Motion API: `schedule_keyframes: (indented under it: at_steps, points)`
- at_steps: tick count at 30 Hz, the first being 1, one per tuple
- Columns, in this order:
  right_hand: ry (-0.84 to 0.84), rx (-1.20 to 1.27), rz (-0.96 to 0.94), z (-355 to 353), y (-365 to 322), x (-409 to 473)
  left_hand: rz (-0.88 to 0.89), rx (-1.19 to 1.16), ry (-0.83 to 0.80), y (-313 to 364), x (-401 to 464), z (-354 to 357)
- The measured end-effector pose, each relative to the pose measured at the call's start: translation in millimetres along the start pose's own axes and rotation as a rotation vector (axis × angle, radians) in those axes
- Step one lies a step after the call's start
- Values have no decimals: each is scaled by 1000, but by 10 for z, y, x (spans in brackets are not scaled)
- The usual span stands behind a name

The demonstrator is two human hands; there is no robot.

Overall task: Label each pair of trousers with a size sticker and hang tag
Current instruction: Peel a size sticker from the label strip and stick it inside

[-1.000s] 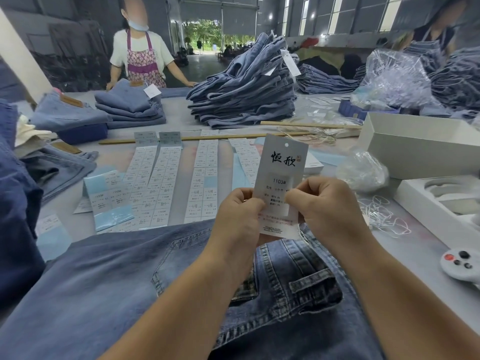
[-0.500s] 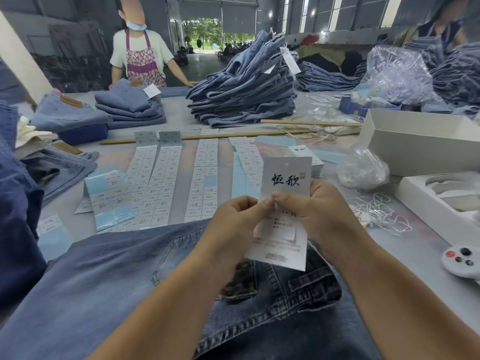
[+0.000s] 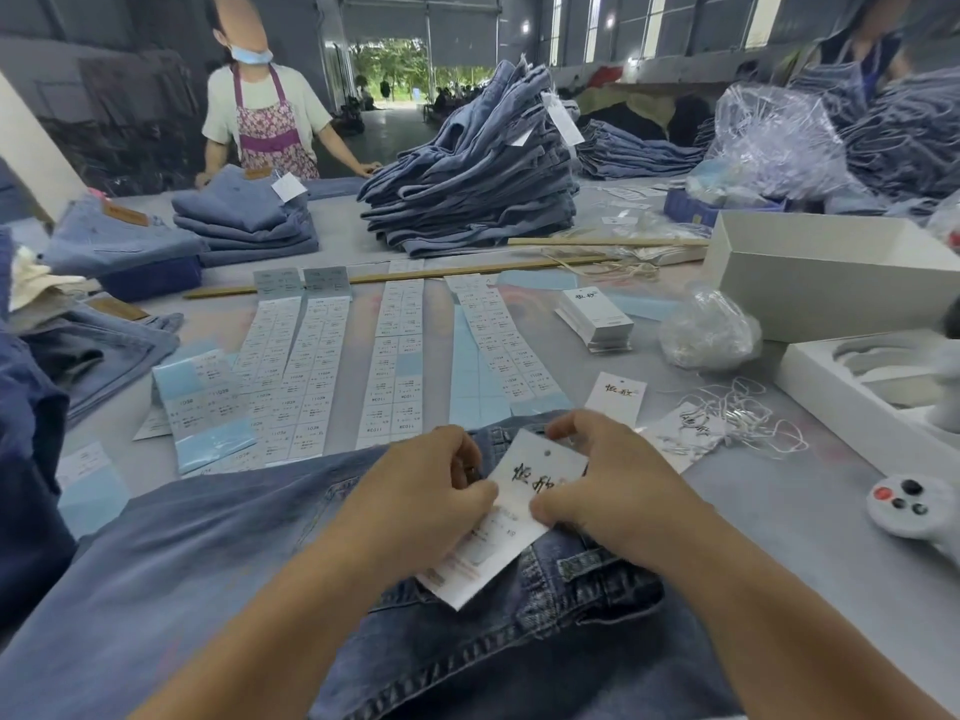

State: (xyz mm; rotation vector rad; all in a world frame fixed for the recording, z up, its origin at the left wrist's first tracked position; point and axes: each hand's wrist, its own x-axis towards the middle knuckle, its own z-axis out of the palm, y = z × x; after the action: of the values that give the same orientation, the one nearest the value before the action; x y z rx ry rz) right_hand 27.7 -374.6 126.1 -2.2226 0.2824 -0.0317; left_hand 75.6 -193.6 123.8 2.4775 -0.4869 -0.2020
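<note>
Both hands work a white hang tag [image 3: 524, 504] low in the centre of the frame, right over the waistband of the trousers [image 3: 218, 563] spread across the bench [image 3: 810, 517]. Left hand [image 3: 421, 504] pinches the tag's left edge, thumb on top, fingers curled under; right hand [image 3: 605, 478] pinches its right edge near the printed characters, fingertips close to the punched hole at the tag's top. So the tag sits between the two grips, tilted, top end toward upper right, bottom corner resting on or just above the denim. Whether a size sticker is already on the tag is hard to tell; some print shows on the lower half, blurred. Step in hand looks like readying the tag for attachment at the waist. To do it well: keep the hole end free and not covered by fingers, keep the tag flat, no creasing, and bring it to a belt loop before reaching for a string. Loose white strings [image 3: 737, 413] lie right of centre on the bench, near the right hand but apart from it. Sticker sheets [image 3: 311, 366] lie in rows just beyond the trousers, centre frame; a stack of spare tags [image 3: 597, 317] sits beyond, upper right of centre. Risk: tag slipping while one hand lets go for the string.
</note>
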Motion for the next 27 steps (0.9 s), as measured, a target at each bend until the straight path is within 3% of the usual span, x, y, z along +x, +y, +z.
schedule_keyframes:
  at_steps: [4, 10, 13, 21, 27]
  points:
    - [29, -117, -29, 39, 34, -19, 223, 425, 158, 35, -129, 313]
    - [40, -159, -42, 48, 82, -39, 214, 513, 157, -30, -132, 295]
    - [48, -181, -56, 39, 71, -49, 252, 579, 80, -41, -68, 205]
    - [18, -84, -11, -51, 102, -34, 148, 101, -78, 14, 68, -114]
    - [32, -85, -39, -71, 118, -4, 175, 285, -238, 144, 158, -286]
